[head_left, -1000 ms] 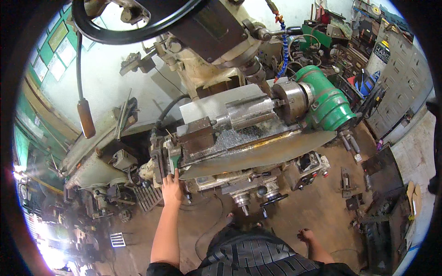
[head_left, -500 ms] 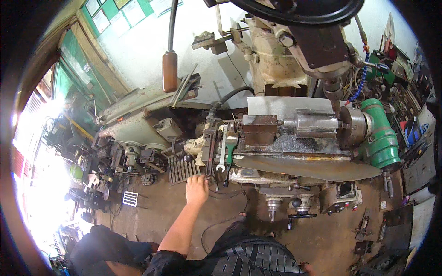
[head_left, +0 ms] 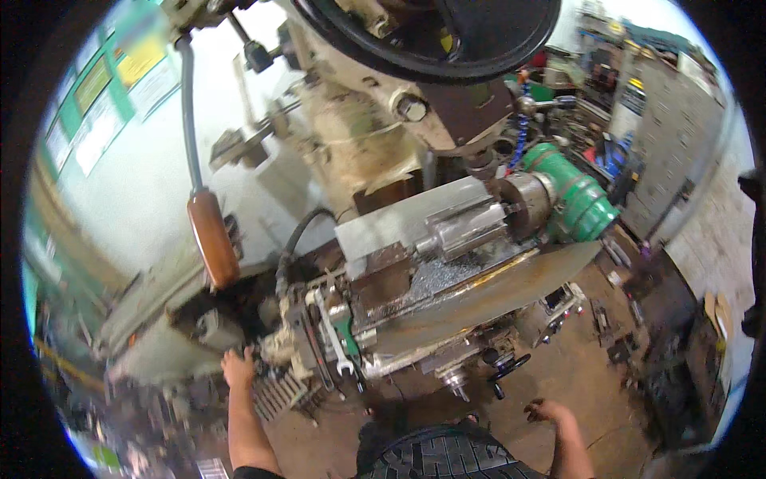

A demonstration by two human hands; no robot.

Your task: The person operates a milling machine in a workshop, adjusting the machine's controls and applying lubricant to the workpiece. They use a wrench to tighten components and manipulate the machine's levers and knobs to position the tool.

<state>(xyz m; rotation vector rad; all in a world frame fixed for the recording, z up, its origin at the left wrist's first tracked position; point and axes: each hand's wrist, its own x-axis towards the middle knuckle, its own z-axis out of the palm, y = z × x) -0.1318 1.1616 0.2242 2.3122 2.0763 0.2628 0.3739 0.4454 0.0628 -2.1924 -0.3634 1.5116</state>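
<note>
Left hand, lower left of frame, fingers curled against the grimy end of the grey steel milling-machine table; clamped or only touching, cannot tell. Right hand, lower centre-right, loosely curled, holding nothing. Steel spanner resting on table end, centre.

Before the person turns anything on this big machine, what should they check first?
1. Left hand at the table's left end, by the crank parts: cannot tell whether it grips anything.
2. Right hand away from the machine: ok, it hangs free, low over the floor.
3. Loose wrench lying on the table end: not ok, it could shake off.
4. Metal chips on the milling table: not ok, a pile lies beside the workpiece.
5. Silver workpiece held by the green indexing head: cannot tell how tightly.
</note>
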